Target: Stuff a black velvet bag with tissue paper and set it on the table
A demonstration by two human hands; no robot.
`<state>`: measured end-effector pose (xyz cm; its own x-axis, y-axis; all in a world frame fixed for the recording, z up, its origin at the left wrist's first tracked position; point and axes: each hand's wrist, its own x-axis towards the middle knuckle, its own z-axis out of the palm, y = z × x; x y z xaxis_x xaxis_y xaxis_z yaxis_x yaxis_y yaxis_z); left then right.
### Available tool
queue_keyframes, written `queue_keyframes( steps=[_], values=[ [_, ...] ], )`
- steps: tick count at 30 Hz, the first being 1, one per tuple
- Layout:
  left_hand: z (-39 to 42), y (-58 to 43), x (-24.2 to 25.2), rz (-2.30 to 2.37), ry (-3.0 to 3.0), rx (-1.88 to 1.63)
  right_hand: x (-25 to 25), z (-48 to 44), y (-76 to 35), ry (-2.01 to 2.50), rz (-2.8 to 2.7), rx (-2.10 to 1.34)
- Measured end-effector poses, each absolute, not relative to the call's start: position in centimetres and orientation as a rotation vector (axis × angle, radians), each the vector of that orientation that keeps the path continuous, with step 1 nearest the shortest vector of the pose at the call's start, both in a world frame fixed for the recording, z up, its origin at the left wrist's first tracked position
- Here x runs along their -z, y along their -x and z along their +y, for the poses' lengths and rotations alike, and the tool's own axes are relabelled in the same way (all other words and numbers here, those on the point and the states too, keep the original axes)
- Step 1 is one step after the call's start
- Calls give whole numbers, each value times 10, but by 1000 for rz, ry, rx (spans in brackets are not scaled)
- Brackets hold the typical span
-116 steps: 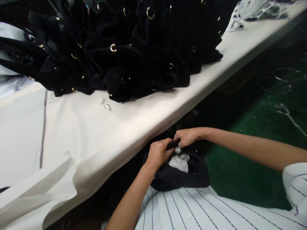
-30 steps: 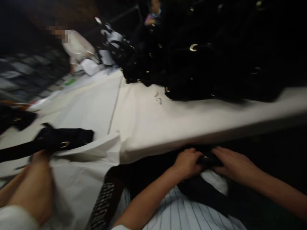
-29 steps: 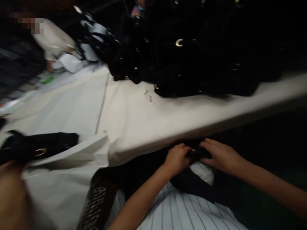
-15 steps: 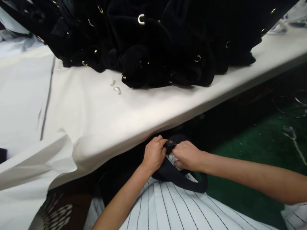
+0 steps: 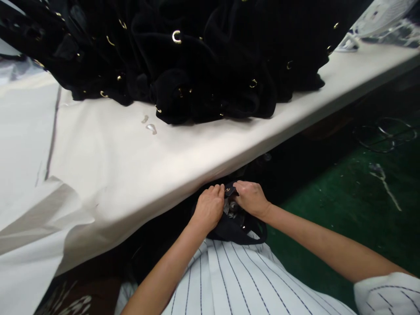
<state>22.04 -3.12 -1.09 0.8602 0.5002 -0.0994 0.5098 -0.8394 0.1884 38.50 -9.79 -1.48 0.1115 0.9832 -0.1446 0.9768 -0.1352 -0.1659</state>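
Observation:
Below the table edge, close to my body, a black bag (image 5: 229,231) with a strap or handle loop hangs between my hands. My left hand (image 5: 210,206) is closed on the left part of its upper edge. Fingers bent, my right hand (image 5: 252,197) pinches the same edge on the other side. Between them shows a small gold fitting (image 5: 227,189) on a dark tab. Greyish crinkled material (image 5: 232,209) is visible in the bag's opening. The bag's lower part is hidden in shadow and behind my forearms.
A big heap of black items (image 5: 210,65) with gold rings covers the back of the cream-covered table (image 5: 114,157). Two small clear scraps (image 5: 151,128) lie before it. White sheeting (image 5: 39,227) drapes at the left. A metal wire frame (image 5: 383,135) stands on the green floor (image 5: 354,205).
My right hand has shifted up and to a pinch at the bag's edge. The handle loop sits lower and closer in. The camera view has turned slightly to the right.

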Motion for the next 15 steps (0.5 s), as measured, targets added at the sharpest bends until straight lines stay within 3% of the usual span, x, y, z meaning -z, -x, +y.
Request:
queue_keyframes(
  steps=[7, 15],
  values=[
    [-28, -220, 14, 801, -2566, -103, 14, -81, -395, 2402, -1929, -468],
    [-25, -215, 18, 937, -2177, -292, 3, -75, -425, 2028, -1922, -1023]
  ],
)
